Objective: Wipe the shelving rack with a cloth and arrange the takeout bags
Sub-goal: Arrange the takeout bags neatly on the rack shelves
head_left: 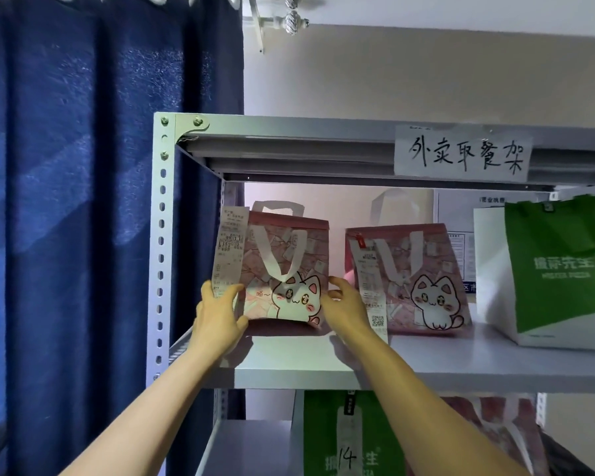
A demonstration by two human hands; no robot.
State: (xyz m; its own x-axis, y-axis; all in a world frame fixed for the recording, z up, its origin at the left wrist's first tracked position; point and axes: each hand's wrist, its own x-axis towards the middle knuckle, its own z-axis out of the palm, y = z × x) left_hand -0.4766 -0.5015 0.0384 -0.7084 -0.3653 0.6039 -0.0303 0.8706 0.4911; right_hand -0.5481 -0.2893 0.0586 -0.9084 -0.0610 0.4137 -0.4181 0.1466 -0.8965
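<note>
From the head view, a pink cat bag (pixel 285 266) stood near the left front corner of the shelf (pixel 461 359). It was judged light and soft-sided, best held low at both sides. The left hand (pixel 219 316) and right hand (pixel 344 304) were clasped around its lower edges, arms raised.

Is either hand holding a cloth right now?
No: the left hand and right hand grip the sides of the left pink cat bag.

A blue curtain (pixel 93 201) hangs from a silver rod (pixel 282 20).
</note>
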